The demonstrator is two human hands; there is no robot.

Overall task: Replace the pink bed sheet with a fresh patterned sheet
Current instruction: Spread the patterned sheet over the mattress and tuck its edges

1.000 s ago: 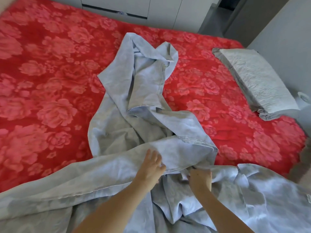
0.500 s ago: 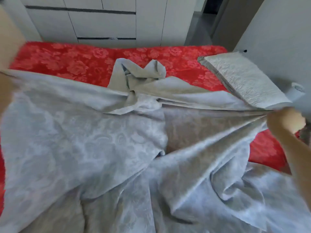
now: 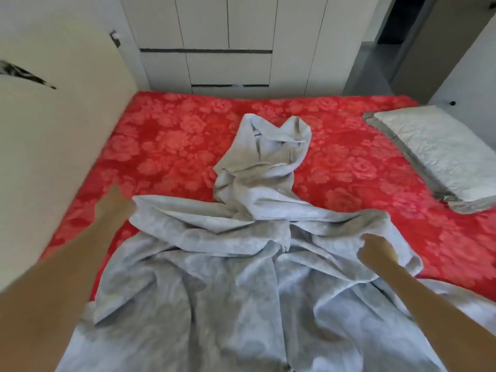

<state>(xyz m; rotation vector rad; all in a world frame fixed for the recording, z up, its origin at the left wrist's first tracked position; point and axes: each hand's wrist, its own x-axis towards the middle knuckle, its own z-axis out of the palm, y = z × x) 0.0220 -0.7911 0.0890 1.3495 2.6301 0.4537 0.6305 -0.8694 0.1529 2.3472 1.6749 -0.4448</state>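
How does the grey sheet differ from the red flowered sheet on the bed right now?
The grey sheet is pale and faintly patterned; the red flowered sheet is bright with bold roses. The grey sheet is crumpled and bunched toward the near side; the red one lies flat, spread wide. The right hand grips the grey sheet, which lies on top of the red one. Both are patterned fabric.

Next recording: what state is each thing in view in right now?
grey sheet: bunched and creased, covering only the near part of the bed.
red sheet: flat, partly under the grey sheet.
pillow: lying flat on the red sheet, right side.
wardrobe: doors shut.
left hand: at the grey sheet's left corner; grip blurred.
right hand: pinches the grey sheet's edge.
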